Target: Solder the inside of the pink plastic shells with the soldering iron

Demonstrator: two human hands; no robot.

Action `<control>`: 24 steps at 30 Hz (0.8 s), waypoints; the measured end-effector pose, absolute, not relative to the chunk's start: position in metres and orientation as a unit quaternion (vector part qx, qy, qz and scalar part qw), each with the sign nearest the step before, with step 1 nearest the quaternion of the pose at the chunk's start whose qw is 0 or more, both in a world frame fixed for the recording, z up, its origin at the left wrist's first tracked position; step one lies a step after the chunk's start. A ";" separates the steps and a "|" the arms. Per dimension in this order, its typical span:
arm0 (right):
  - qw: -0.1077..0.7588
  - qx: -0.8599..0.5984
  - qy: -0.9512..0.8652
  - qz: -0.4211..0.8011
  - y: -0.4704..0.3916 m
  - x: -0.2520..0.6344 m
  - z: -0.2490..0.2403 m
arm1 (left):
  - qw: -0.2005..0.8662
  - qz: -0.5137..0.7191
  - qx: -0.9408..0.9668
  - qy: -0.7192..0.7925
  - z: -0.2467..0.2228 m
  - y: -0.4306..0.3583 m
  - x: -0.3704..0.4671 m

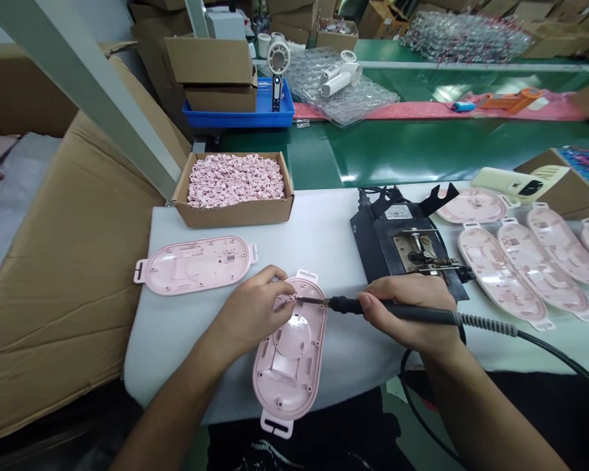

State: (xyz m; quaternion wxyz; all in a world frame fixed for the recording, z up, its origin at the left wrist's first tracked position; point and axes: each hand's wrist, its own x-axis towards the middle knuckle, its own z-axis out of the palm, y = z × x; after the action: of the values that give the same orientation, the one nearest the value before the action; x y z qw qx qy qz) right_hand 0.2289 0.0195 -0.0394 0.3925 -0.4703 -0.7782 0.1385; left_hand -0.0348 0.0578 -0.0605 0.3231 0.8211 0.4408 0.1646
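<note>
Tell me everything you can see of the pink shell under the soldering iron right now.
The pink shell is an oval moulded plastic half, lying inner side up on the white mat, with slotted tabs at both ends, a round recess in the middle and small screw posts around the rim. The left hand steadies its upper end; the right hand holds the soldering iron, tip touching a spot near that end.

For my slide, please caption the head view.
Right hand touches soldering iron to pink shell, steadied by left hand.
</note>
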 end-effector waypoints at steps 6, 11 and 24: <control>0.395 -0.461 -0.780 0.150 0.019 0.230 -0.041 | 0.327 0.161 0.818 0.446 -0.059 0.058 -0.034; 0.399 -0.458 -0.780 0.150 0.018 0.231 -0.042 | 0.321 0.170 0.820 0.442 -0.059 0.057 -0.034; 0.403 -0.449 -0.784 0.148 0.018 0.231 -0.041 | 0.320 0.173 0.821 0.439 -0.059 0.057 -0.034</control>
State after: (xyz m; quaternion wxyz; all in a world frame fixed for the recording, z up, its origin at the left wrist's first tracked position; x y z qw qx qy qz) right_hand 0.2306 0.0177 -0.0410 0.4028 -0.4492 -0.7836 0.1480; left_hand -0.0336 0.0565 -0.0589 0.3204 0.8213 0.4393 0.1728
